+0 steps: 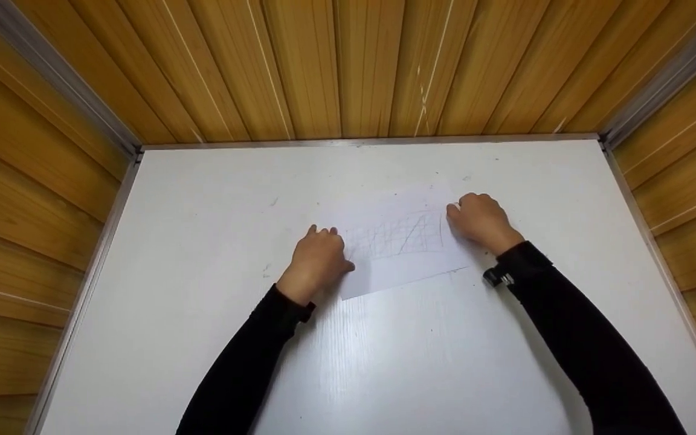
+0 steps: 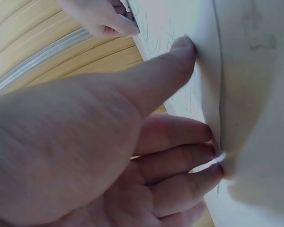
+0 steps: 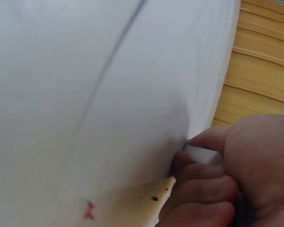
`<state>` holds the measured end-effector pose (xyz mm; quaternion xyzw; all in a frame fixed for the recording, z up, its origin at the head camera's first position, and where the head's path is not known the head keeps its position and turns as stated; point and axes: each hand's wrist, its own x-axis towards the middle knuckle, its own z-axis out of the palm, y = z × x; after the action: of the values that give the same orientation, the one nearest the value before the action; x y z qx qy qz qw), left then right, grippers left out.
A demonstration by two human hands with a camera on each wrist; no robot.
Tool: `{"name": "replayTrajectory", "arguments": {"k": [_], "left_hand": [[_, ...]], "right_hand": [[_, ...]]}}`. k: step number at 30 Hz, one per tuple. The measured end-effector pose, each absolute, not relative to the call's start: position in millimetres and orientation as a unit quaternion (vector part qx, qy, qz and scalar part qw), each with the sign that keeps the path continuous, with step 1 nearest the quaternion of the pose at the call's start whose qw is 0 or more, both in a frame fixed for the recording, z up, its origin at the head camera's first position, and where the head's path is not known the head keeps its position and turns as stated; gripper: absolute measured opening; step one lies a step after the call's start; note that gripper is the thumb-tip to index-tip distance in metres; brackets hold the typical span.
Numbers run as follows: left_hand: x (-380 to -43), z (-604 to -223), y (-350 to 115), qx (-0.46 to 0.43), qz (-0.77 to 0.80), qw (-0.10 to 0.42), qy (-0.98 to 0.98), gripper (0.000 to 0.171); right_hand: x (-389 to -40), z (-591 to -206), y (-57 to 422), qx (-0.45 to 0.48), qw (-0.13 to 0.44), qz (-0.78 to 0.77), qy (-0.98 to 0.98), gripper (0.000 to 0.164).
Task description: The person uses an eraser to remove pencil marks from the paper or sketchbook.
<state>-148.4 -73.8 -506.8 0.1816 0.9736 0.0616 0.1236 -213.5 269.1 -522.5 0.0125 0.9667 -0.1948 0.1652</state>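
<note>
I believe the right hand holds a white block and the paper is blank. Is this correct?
Not blank: the head view shows the paper marked with thin, grid-like lines. The right hand does hold a white block.

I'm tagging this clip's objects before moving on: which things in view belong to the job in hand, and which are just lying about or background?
Job in hand:
marked paper, touched by the left hand
small white block, held in the right hand

Background:
white table
wood-look wall panels
</note>
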Motion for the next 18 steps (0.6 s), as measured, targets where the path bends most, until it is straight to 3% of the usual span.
{"name": "replayTrajectory", "arguments": {"k": [7, 18], "left_hand": [[-150, -507, -70, 0.201, 0.041, 0.115, 0.972, 0.047], [-151, -502, -70, 0.199, 0.043, 0.083, 0.976, 0.058]], "right_hand": [[-208, -510, 243, -0.001, 0.169, -0.215, 0.962, 0.057], [-209, -506, 125, -0.101, 0.182, -0.201, 0.957, 0.047]]}}
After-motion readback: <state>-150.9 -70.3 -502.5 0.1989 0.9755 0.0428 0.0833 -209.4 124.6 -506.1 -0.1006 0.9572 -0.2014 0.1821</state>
